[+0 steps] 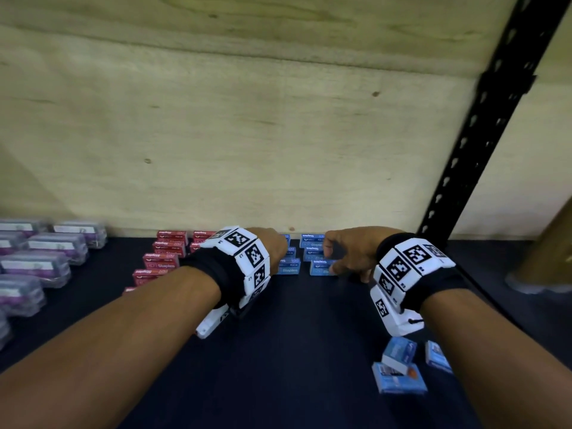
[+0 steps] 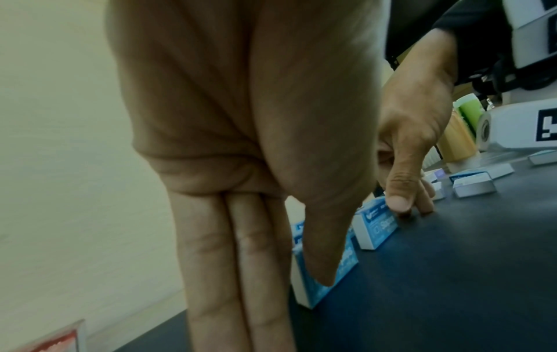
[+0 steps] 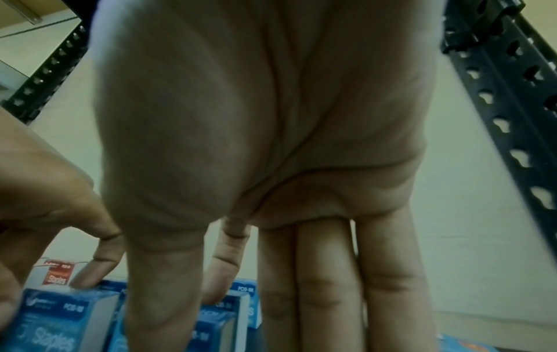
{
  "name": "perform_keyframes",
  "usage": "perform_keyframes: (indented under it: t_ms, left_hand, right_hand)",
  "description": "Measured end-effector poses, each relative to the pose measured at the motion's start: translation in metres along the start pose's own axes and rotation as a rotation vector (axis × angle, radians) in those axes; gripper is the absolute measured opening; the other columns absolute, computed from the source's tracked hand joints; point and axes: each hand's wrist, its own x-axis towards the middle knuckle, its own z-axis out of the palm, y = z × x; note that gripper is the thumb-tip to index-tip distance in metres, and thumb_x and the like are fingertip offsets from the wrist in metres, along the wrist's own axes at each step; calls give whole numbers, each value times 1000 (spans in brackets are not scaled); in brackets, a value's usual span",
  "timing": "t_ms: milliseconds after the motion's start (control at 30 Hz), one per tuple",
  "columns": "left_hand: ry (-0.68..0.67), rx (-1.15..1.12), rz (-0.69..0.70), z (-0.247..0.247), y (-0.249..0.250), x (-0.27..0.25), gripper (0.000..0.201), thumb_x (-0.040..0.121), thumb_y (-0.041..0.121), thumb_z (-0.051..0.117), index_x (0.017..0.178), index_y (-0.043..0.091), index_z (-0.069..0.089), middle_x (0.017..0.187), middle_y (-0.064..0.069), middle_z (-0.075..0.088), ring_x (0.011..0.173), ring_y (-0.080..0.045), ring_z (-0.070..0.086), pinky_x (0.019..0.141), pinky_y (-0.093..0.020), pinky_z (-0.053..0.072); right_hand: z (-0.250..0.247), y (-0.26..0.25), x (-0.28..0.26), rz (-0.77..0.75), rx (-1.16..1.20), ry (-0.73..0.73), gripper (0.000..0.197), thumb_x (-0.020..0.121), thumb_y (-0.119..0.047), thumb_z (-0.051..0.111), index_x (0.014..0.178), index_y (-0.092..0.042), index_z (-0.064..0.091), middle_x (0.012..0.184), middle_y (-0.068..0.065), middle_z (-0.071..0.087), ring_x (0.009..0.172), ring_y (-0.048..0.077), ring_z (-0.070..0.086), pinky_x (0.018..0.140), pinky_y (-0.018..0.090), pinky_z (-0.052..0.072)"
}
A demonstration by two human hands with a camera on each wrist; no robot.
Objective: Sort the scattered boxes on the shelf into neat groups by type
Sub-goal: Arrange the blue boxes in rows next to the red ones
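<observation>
Blue staples boxes stand in two short columns at the back of the dark shelf (image 1: 309, 335). My left hand (image 1: 275, 246) is over the left column (image 1: 288, 269); its fingers (image 2: 241, 262) point straight down and its thumb lies against a box (image 2: 340, 274). My right hand (image 1: 346, 255) is at the right column (image 1: 320, 267), fingers straight, thumb tip touching the front box (image 2: 377, 228). Red staples boxes (image 1: 161, 261) sit in rows to the left. Clear boxes with purple labels (image 1: 40, 261) are grouped at the far left.
Three loose blue boxes of another kind (image 1: 399, 363) lie jumbled at the front right, below my right wrist. A black perforated upright (image 1: 483, 119) rises at the right. A tan cylinder-like object (image 1: 551, 252) stands at the far right. A plywood back wall closes the shelf.
</observation>
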Motion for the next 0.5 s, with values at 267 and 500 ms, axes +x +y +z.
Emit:
perform_keyframes:
  t_ms: [267, 500]
  left_hand:
    - [32, -57, -5, 3, 0, -15, 33, 95, 30, 59, 115, 10, 42, 68, 3, 33, 54, -9, 32, 46, -23, 26]
    - [1, -138, 128, -25, 22, -59, 38, 95, 42, 55, 119, 13, 55, 113, -4, 61, 100, -23, 59, 80, -35, 49]
  right_hand:
    - [6, 20, -16, -11, 144, -19, 35, 89, -32, 73, 113, -27, 48, 77, -2, 61, 67, 15, 62, 74, 34, 55]
    - [6, 48, -59, -85, 117, -133, 23, 79, -21, 71, 98, -33, 65, 94, 3, 73, 81, 12, 64, 86, 32, 52]
